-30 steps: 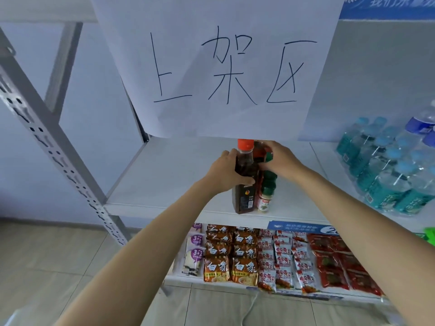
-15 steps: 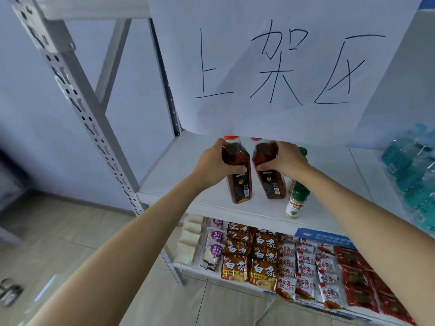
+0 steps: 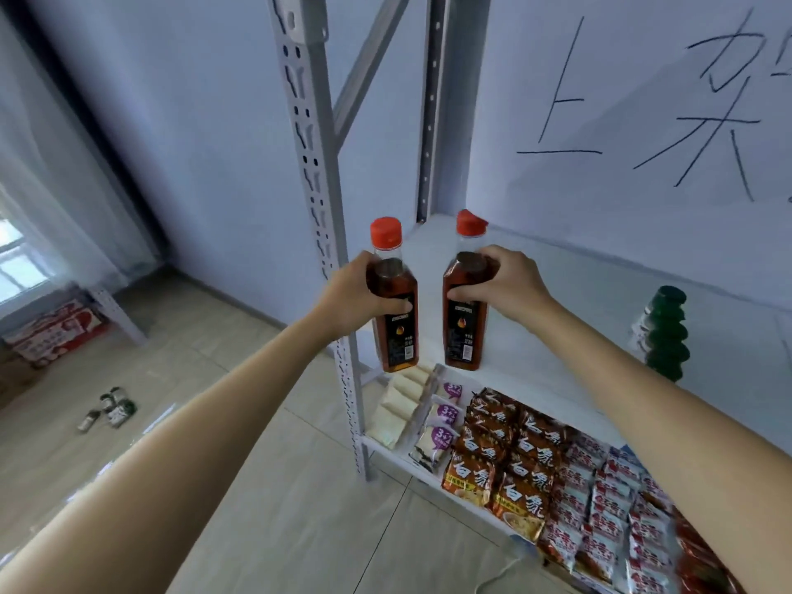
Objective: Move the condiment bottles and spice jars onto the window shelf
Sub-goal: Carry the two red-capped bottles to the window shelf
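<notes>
Two dark condiment bottles with red caps are lifted in front of the white rack. My left hand [image 3: 358, 291] grips the left bottle [image 3: 394, 332] around its shoulder. My right hand [image 3: 503, 282] grips the right bottle [image 3: 465, 332] the same way. Both bottles hang upright, clear of the white shelf [image 3: 570, 336]. Green-capped spice jars [image 3: 664, 332] stand on that shelf to the right. A second low rack [image 3: 113, 306] stands by the window at far left.
The rack's perforated grey upright [image 3: 317, 173] rises just behind the left bottle. Snack packets [image 3: 531, 465] fill the lower shelf. Small jars [image 3: 113, 409] lie on the tiled floor at left, near a red and white carton [image 3: 51, 332]. A paper sign [image 3: 643, 100] hangs at right.
Both bottles have come off the shelf and out toward its left front corner. My view has swung left, bringing the window and floor into sight.
</notes>
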